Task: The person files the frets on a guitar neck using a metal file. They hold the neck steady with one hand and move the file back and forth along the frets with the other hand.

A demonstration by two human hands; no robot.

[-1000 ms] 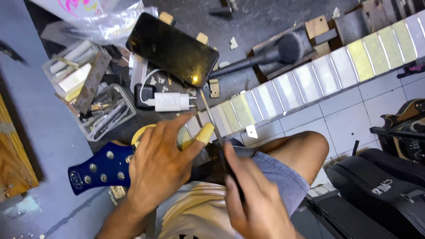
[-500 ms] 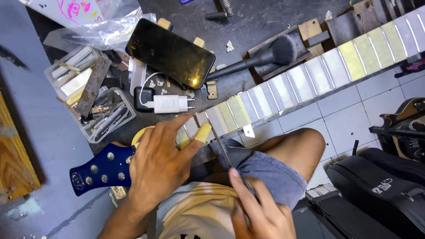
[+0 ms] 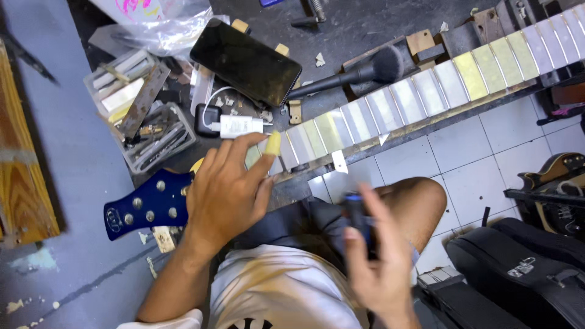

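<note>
A guitar neck (image 3: 426, 91) with pale tape over its fretboard runs diagonally from the blue headstock (image 3: 143, 207) to the upper right. My left hand (image 3: 225, 186) lies over the neck just beside the headstock, fingers curled around it. Its forefinger wears a yellow tip cover (image 3: 274, 143). Lower down, over my lap and bare knee (image 3: 420, 201), my right hand (image 3: 378, 268) is blurred. It grips a dark tool with a blue end (image 3: 355, 213), held away from the neck.
On the dark bench lie a black phone (image 3: 247, 61), a black brush (image 3: 359, 73), a white charger (image 3: 239, 126), a clear tray of small tools (image 3: 149, 137) and a plastic bag (image 3: 161, 27). A wooden board (image 3: 21, 170) stands at left. A black case (image 3: 518, 271) and another guitar (image 3: 560, 183) sit at right.
My right hand has drawn the tool back from the neck, down and to the right toward my lap. My left hand has stayed on the neck.
</note>
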